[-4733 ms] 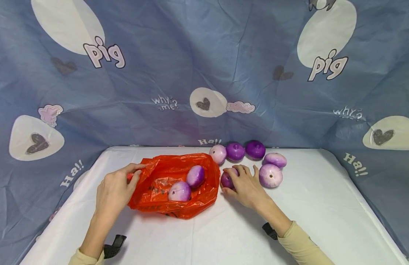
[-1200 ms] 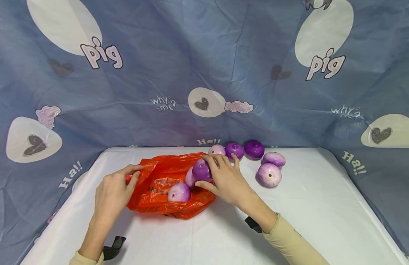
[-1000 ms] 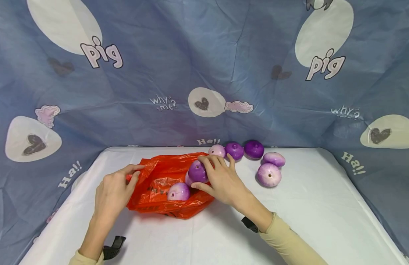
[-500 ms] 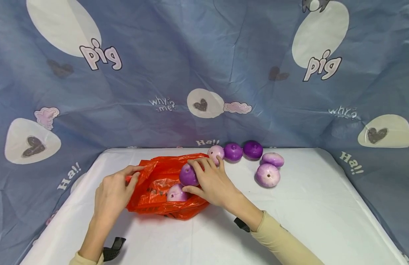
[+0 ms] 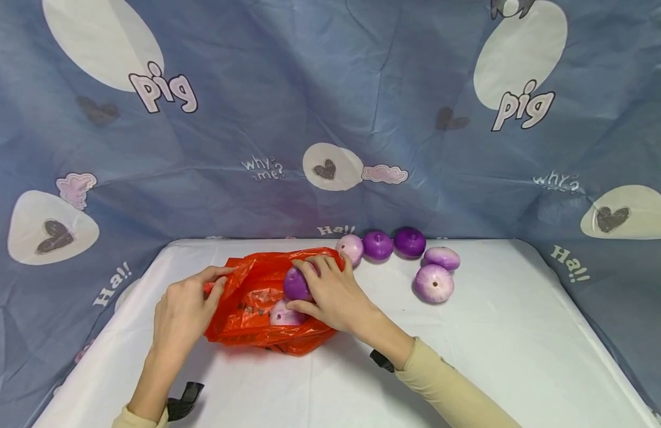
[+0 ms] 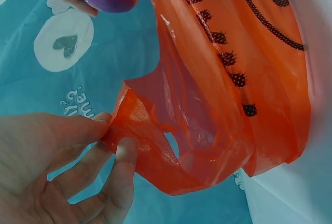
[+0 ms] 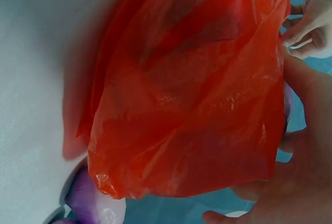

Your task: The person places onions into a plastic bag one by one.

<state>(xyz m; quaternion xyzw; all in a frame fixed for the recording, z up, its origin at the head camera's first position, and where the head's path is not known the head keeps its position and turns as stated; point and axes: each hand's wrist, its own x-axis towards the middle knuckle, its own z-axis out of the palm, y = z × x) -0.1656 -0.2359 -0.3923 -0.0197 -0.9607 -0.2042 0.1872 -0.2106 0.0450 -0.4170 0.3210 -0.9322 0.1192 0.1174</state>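
Note:
In the head view, a red plastic bag (image 5: pixel 285 343) lies with its mouth spread wide. My left hand (image 5: pixel 182 309) pinches the bag's left edge between thumb and fingertips; the left wrist view shows the thin film (image 6: pixel 137 125) held there. Over the bag's opening, my right hand (image 5: pixel 338 297) grips a purple onion (image 5: pixel 296 284), thumb in front and fingers over the top. Below it in the bag is a paler onion (image 5: pixel 282 315), partly covered by the thumb. In the right wrist view, the bag's outer side (image 7: pixel 181 105) hides most of the held onion.
Right of the bag, on the white table (image 5: pixel 496 345), sit several onions: a pale one (image 5: pixel 350 247) close behind the bag, a purple one (image 5: pixel 378 245), a dark purple one (image 5: pixel 409 242), and two whitish ones, the nearer (image 5: pixel 434 283) in front. A blue printed cloth (image 5: pixel 287 202) rises behind.
My right hand has carried the purple onion from beside the bag leftward over its mouth, covering a second onion seen inside earlier. My left hand keeps its pinch on the bag's edge.

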